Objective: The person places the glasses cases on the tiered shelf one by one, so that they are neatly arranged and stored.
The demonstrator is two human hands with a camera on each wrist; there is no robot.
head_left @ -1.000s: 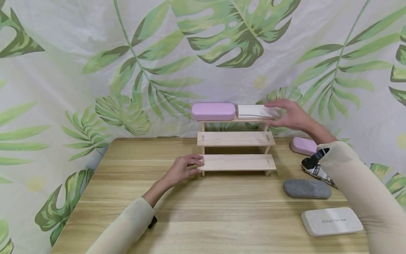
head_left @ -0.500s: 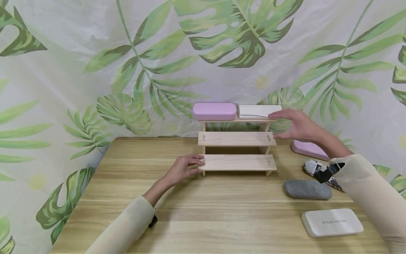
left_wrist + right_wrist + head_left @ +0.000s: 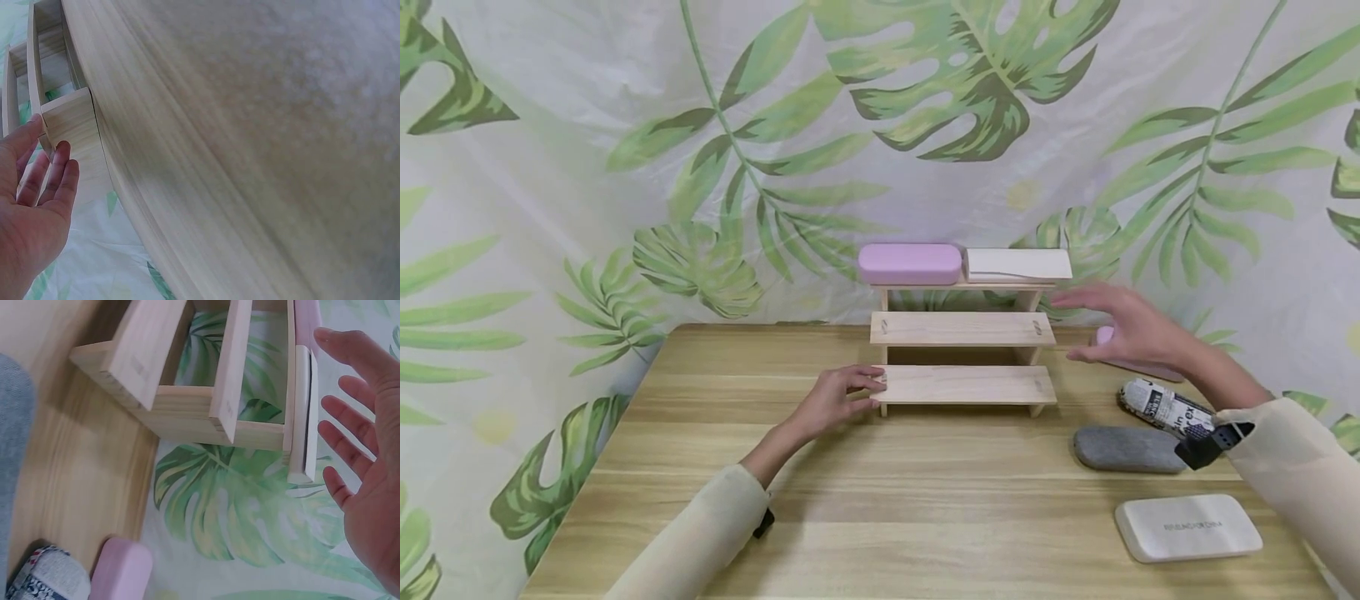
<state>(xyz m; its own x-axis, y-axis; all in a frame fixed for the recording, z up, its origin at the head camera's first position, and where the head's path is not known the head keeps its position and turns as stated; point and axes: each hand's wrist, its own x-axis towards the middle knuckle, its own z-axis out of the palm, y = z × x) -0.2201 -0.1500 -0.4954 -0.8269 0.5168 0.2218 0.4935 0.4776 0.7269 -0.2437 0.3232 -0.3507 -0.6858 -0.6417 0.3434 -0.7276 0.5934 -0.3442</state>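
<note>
A three-tier wooden display stand stands at the back of the table. My left hand holds the left end of its lowest shelf, thumb and fingertips at the board's edge; the left wrist view shows that hand by the side panel. On the top shelf lie a lilac glasses case and, right of it, a white case with a flap line along its front. My right hand hovers right of the stand, fingers spread and holding nothing. In the right wrist view the white case is beside its fingertips.
On the table's right side lie a second lilac case, partly behind my right hand, a newsprint-patterned case, a grey case and an off-white case with lettering. A leaf-print cloth hangs behind the table.
My right hand has let go of the white case on the top shelf and drawn back right and down. My left hand has stayed at the lowest shelf.
</note>
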